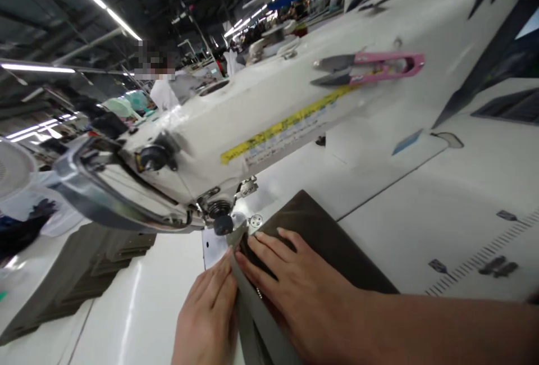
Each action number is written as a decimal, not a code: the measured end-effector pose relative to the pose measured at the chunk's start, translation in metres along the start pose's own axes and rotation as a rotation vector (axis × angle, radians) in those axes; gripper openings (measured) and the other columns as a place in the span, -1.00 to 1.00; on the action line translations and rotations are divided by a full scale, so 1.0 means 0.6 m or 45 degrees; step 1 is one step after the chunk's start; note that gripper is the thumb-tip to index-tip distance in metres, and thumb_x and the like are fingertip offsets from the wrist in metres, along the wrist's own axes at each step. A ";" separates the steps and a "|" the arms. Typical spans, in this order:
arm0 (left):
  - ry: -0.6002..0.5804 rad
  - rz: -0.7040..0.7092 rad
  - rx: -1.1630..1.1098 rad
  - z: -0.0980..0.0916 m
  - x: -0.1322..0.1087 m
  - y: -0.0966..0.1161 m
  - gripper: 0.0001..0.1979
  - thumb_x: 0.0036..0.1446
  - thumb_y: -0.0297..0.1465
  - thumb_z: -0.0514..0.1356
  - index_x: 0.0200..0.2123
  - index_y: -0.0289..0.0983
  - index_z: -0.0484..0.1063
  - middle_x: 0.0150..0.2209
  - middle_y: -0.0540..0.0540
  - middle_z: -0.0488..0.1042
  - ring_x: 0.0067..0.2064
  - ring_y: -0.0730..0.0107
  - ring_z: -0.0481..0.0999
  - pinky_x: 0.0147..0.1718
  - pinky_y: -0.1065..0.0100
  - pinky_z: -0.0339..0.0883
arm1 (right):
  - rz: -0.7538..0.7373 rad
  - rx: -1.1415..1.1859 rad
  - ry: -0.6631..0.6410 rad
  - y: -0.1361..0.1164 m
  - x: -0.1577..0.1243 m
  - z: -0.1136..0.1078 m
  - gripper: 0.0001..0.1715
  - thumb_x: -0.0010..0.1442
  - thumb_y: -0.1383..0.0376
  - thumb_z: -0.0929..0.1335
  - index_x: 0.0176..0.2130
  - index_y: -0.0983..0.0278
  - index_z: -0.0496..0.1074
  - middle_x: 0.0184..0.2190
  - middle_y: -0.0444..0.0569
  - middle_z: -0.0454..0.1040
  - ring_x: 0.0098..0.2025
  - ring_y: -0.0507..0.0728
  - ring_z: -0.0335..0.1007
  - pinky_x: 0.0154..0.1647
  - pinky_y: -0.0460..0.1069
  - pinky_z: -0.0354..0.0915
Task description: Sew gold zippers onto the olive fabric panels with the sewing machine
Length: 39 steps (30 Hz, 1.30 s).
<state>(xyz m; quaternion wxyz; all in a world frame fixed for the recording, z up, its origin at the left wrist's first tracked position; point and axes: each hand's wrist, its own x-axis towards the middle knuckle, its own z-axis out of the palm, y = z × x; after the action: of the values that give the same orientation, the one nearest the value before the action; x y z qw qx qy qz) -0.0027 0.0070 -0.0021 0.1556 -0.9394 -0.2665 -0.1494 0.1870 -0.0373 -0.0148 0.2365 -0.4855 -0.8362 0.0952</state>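
Observation:
A piece of dark olive fabric (307, 224) lies on the sewing machine bed, with a long folded strip (263, 320) running toward me. My left hand (208, 303) is at the strip's left edge, fingers pressed together and gripping it close to the presser foot; its thumb is hidden. My right hand (303, 286) lies on the fabric, fingers stretched out and slightly spread, their tips just in front of the needle area. The white sewing machine (269, 123) reaches across above both hands. Its presser foot (240, 230) sits at the fabric's front end.
Pink-handled thread snips (370, 67) rest on the machine arm, above a yellow measuring tape strip (286, 123). A stack of olive fabric pieces (80, 275) lies at the left. Ruler marks (475, 258) are printed on the table at right. Another person (164, 87) is in the background.

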 end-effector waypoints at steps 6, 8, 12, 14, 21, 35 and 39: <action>-0.068 -0.018 0.014 -0.009 0.007 0.002 -0.66 0.13 -0.52 -0.08 -0.06 -0.32 0.34 -0.05 -0.23 0.43 -0.08 0.20 0.46 -0.14 0.24 0.39 | 0.021 0.106 0.057 0.007 0.005 -0.013 -0.41 0.20 0.25 0.15 0.16 0.48 0.08 0.14 0.18 0.17 0.14 0.25 0.03 0.12 0.21 -0.05; -0.074 -0.012 0.024 -0.010 0.010 0.004 -0.66 0.13 -0.52 -0.08 -0.06 -0.30 0.33 -0.07 -0.22 0.45 -0.09 0.20 0.46 -0.15 0.23 0.40 | 0.106 0.146 0.114 0.005 0.010 -0.013 -0.48 0.20 0.29 0.14 0.13 0.42 0.14 0.06 0.12 0.27 0.05 0.22 0.14 0.06 0.20 0.02; -0.049 0.010 0.038 -0.009 0.009 0.000 -0.65 0.14 -0.50 -0.07 -0.03 -0.29 0.31 -0.12 -0.21 0.47 -0.11 0.18 0.47 -0.18 0.22 0.41 | 0.126 0.161 0.152 -0.002 0.016 -0.009 -0.45 0.17 0.27 0.18 0.15 0.33 0.11 -0.03 0.09 0.33 -0.04 0.24 0.18 -0.01 0.22 0.06; -0.033 0.038 0.022 -0.007 0.007 -0.004 -0.64 0.15 -0.48 -0.06 0.02 -0.28 0.28 -0.13 -0.20 0.48 -0.12 0.18 0.47 -0.19 0.23 0.42 | 0.093 0.148 0.148 -0.004 0.016 -0.007 -0.42 0.15 0.24 0.21 0.15 0.28 0.10 -0.02 0.09 0.31 -0.01 0.25 0.16 0.01 0.24 0.03; -0.072 0.051 0.013 -0.008 0.007 -0.007 -0.62 0.16 -0.48 -0.07 0.04 -0.28 0.25 -0.08 -0.21 0.46 -0.10 0.18 0.47 -0.18 0.23 0.42 | 0.070 0.111 0.164 -0.002 0.018 -0.004 -0.42 0.13 0.23 0.24 0.12 0.34 0.14 -0.02 0.12 0.30 -0.02 0.27 0.17 0.00 0.25 0.06; -0.035 -0.321 -0.149 -0.016 0.007 0.051 -0.68 0.14 -0.59 -0.07 -0.08 -0.35 0.33 0.00 -0.28 0.37 0.01 0.17 0.38 -0.11 0.12 0.39 | -0.213 -0.155 -0.056 0.011 -0.014 -0.011 -0.42 0.19 0.41 0.14 0.20 0.28 0.07 0.23 0.02 0.02 0.27 0.15 -0.21 0.26 0.18 -0.13; 0.020 -0.319 -0.155 -0.010 0.006 0.057 -0.68 0.11 -0.61 -0.04 -0.10 -0.36 0.36 -0.06 -0.28 0.40 -0.05 0.17 0.42 -0.11 0.10 0.39 | -0.240 -0.232 -0.080 0.006 -0.012 -0.013 -0.41 0.18 0.42 0.16 0.20 0.30 0.07 0.23 0.03 0.02 0.27 0.16 -0.21 0.24 0.18 -0.08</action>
<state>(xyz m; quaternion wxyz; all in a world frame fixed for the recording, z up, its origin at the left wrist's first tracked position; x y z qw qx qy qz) 0.0176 -0.0211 -0.0024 0.0806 -0.9052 -0.3710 -0.1908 0.1964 -0.0423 -0.0117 0.1731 -0.4210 -0.8903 0.0114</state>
